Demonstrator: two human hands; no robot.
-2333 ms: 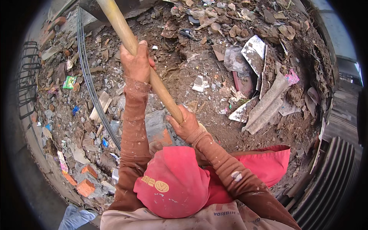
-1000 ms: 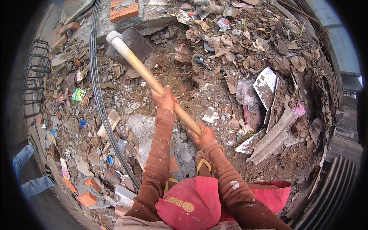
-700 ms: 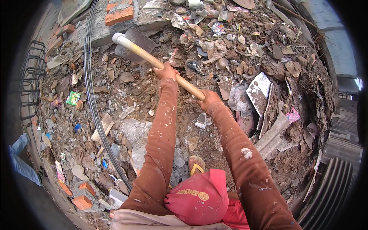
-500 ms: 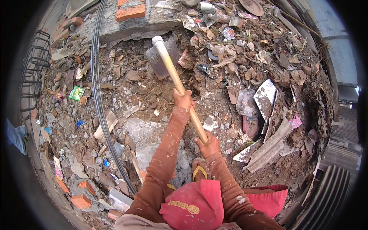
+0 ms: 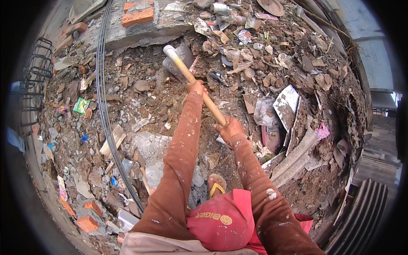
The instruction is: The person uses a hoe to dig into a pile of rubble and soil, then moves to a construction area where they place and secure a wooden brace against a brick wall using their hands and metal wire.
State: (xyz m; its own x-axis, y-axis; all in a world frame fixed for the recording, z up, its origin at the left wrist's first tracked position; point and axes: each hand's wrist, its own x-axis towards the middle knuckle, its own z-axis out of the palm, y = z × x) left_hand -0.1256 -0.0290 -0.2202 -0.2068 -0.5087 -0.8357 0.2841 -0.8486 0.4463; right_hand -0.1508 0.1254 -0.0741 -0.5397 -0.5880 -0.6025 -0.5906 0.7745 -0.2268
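Observation:
Both my arms, in brown paint-flecked sleeves, reach forward over rubble. My left hand (image 5: 196,87) wraps round the middle of a hoe's wooden handle (image 5: 214,111). Close to its near end, my right hand (image 5: 231,128) grips the same handle. At the far end, the hoe's grey metal blade (image 5: 180,62) rests at or just above the brown soil, just in front of a concrete slab edge (image 5: 146,33); contact cannot be made out. Loose soil and stones (image 5: 163,100) lie between the blade and my feet. One foot in a yellow-strapped sandal (image 5: 217,188) shows below.
Long steel rods (image 5: 102,85) run along the left, beside a rebar cage (image 5: 35,78). Bricks (image 5: 138,18) sit on the slab. Litter, a white broken panel (image 5: 290,104) and a long grey strip (image 5: 295,163) lie at right. Corrugated sheet (image 5: 361,216) edges the lower right.
Both hands have moved forward with the hoe, the right hand more than the left. The handle now slants more sideways. The blade stays near the same patch of soil. The view has shifted slightly.

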